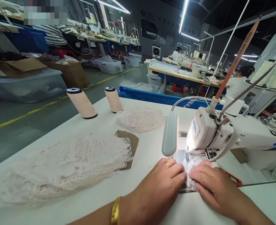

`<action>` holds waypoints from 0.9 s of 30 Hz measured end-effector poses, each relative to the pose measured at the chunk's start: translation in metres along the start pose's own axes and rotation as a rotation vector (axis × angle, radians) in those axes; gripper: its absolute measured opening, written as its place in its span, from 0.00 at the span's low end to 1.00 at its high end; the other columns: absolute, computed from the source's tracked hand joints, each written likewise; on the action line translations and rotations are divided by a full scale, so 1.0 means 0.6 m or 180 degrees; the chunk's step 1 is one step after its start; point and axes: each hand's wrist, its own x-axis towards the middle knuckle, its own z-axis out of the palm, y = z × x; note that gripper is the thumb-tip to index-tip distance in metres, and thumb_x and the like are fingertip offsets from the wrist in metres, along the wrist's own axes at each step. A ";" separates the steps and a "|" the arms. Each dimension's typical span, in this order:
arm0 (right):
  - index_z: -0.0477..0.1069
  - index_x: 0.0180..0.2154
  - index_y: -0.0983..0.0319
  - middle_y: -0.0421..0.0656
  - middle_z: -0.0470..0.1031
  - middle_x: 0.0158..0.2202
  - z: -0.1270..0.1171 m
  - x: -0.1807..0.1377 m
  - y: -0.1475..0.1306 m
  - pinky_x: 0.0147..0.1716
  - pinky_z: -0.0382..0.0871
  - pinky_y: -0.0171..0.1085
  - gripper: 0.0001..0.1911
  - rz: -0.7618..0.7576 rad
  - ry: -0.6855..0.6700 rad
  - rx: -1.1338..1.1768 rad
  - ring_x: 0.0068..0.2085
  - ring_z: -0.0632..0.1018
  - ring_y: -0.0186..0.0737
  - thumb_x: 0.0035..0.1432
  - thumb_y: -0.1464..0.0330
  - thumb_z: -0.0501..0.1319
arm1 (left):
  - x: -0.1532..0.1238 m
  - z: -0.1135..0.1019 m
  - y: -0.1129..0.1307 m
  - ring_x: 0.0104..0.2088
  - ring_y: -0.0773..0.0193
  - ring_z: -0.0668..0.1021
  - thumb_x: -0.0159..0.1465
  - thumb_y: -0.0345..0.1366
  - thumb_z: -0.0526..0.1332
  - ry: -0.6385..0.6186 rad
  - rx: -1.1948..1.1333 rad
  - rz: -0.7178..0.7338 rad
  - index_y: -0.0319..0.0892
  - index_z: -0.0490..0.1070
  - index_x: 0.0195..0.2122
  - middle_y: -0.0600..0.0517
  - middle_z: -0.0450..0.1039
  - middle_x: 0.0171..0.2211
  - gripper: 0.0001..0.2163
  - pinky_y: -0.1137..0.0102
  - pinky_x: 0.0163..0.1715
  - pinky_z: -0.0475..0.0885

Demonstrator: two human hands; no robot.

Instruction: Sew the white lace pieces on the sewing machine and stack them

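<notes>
Left grip (160, 181) is clutching the near side of a small white lace piece (189, 170), fingers bunched along its edge, right of center in the lower half of the frame. Right grip (218, 184) is resting its fingertips on the lace's other edge; can't tell if it's pinching or only pressing. So yeah, head cam only: that lace is sitting just under the needle end of a white sewing machine (201, 131), which is filling the right side. A gray lamp (170, 134) is hanging just left of it, and an orange-handled tool (236, 179) is peeking out beside the right hand. Over at lower left, a big lace pile (65, 165) is covering lots of the white bench (102, 126), partly overlapping a brown board (133, 143). Two peach thread cones (82, 104) are standing above it, with another lace piece (141, 119) lying near them.
</notes>
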 end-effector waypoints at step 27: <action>0.75 0.57 0.54 0.49 0.79 0.54 0.029 0.027 -0.012 0.38 0.76 0.43 0.20 0.0802 0.0293 -0.0388 0.42 0.80 0.47 0.74 0.72 0.50 | -0.001 0.001 0.007 0.43 0.56 0.76 0.66 0.21 0.58 0.0098 -0.0059 0.0106 0.46 0.78 0.45 0.51 0.78 0.40 0.15 0.60 0.46 0.71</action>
